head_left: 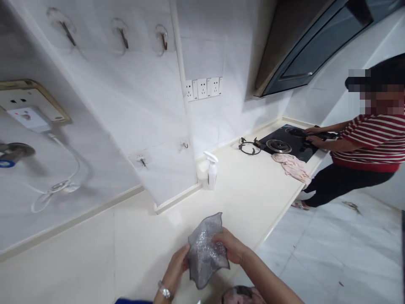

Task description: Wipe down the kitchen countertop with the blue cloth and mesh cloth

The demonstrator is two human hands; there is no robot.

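A grey, shiny cloth [207, 253] is stretched between my two hands above the pale countertop [139, 236]. My left hand [179, 264], with a metal watch at the wrist, grips its left edge. On the opposite side, my right hand [230, 245] pinches the cloth near its upper right edge, the thumb on top. Its corners stick out and the lower part hangs free. Beyond the cloth, a white spray bottle [212, 173] stands upright on the counter beside the wall corner.
A person in a striped top [376, 139] has both hands at the black gas stove [287, 141]. A pink cloth [292, 166] and a black pan support [249, 147] lie near it. Hooks, sockets and a cable are on the walls; a range hood [316, 46] hangs above.
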